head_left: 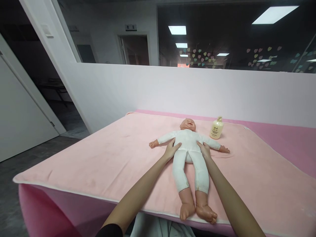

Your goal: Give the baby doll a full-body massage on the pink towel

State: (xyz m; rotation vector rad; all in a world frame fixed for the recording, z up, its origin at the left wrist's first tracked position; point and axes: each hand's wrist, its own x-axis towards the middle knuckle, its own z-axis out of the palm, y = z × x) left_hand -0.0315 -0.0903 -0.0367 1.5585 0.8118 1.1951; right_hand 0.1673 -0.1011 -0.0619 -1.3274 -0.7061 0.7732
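A baby doll (pixel 189 141) with a white cloth body lies on its back on a pink blanket (pixel 118 148), head away from me, arms spread, feet at the near edge. My left hand (pixel 171 149) clasps the left side of its torso, thumb on top. My right hand (pixel 204 149) clasps the other side the same way. The fingers of both hands are partly hidden beside and under the body. A pale yellow pump bottle (pixel 216 128) stands upright on the blanket, right of the doll's head.
A white half wall (pixel 187 89) with glass above it runs behind the table. Pink table cover (pixel 291 141) shows beyond the blanket at the right. A white door (pixel 22 112) is at the far left. The near table edge is close to my body.
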